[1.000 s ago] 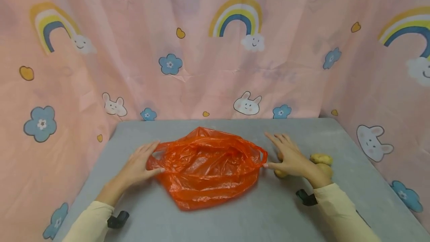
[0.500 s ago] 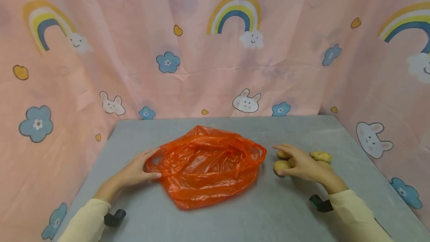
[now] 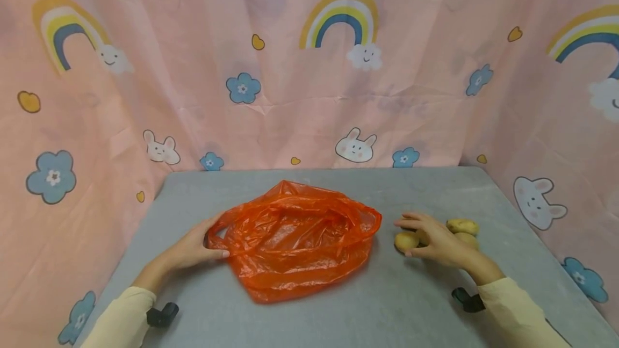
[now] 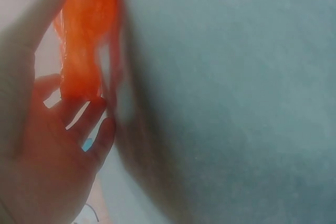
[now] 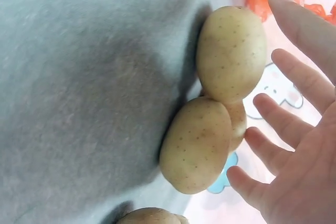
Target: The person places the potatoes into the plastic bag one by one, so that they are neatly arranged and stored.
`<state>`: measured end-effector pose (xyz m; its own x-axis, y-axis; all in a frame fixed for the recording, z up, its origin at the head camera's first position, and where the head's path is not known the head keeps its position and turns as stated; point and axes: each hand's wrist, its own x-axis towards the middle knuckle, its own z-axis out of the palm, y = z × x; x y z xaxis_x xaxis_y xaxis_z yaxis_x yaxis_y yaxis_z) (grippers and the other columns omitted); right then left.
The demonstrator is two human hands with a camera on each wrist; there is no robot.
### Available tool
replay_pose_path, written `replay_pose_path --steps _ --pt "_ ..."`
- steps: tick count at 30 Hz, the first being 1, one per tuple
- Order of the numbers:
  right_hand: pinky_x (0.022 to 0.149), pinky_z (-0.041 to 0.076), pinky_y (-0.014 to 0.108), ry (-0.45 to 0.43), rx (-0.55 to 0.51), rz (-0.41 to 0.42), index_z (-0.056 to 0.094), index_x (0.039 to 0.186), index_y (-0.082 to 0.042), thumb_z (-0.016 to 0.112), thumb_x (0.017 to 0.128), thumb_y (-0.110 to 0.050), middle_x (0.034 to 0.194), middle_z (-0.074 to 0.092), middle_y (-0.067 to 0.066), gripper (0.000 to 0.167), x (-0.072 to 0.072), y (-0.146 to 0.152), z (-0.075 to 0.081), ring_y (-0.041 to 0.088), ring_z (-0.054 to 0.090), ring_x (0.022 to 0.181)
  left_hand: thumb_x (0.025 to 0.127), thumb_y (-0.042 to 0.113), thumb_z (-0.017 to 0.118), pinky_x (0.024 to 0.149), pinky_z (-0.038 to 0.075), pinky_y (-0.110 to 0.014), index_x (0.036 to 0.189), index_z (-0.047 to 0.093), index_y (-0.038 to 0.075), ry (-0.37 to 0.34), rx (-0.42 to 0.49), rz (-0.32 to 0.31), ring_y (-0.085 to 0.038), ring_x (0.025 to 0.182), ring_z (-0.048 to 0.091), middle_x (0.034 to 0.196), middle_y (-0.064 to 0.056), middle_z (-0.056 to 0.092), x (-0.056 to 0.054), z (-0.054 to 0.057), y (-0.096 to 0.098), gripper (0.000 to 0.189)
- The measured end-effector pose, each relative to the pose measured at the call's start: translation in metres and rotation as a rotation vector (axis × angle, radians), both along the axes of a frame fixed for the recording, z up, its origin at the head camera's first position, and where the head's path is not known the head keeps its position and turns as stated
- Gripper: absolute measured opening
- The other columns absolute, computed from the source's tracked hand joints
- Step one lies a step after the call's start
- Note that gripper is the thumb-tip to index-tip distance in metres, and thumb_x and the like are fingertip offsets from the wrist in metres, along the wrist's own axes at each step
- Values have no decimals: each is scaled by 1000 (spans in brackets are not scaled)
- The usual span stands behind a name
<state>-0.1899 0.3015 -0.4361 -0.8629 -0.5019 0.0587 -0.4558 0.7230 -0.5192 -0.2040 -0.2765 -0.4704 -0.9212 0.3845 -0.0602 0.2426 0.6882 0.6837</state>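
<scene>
In the head view, a crumpled orange-red bag (image 3: 300,273) is being borne by the middle of a grey table (image 3: 387,310), one looped handle pointing to each side. Its left end is being flanked by the left hand (image 3: 188,246), whose thumb is being held apart from the fingers, the grip released; whether the plastic is being touched cannot be told. To the right of the bag, several potatoes (image 3: 405,242) are being partly hidden by the right hand (image 3: 437,240), which is being held over them with its fingers parted. Pale sleeves (image 3: 121,313) are being worn, and a pink printed curtain (image 3: 193,58) is being displayed behind the table.

In the left wrist view, the orange plastic is being seen beside the thumb and at the spread fingertips; contact is being obscured by blur.

In the right wrist view, two potatoes are being shown touching, a third being partly covered behind them and another being cropped by the lower edge. Beside them, the right hand's fingers are being held extended and separated, its grip released.
</scene>
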Motion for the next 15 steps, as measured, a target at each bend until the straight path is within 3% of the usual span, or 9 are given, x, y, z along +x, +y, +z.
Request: replay_pose_path --steps 4,10,15 --pt "102 34 76 8 7 8 64 134 -2 85 81 -24 148 45 33 62 0 1 -2 55 38 136 84 47 78 112 29 -73 161 21 5 -15 -20 15 -50 146 31 161 -24 33 0 1 0 105" --pt "103 35 75 38 31 18 67 131 -4 86 78 -23 148 46 31 59 1 1 -7 51 37 136 84 54 75 106 36 -72 159 31 11 -37 -122 43 -44 137 38 153 -23 42 0 4 0 97" --pt "103 35 73 55 48 14 67 130 -5 87 77 -22 149 46 30 59 0 1 -9 50 36 137 83 55 74 106 35 -74 158 34 13 -57 -152 27 -45 137 37 154 -25 40 -1 7 -2 95"
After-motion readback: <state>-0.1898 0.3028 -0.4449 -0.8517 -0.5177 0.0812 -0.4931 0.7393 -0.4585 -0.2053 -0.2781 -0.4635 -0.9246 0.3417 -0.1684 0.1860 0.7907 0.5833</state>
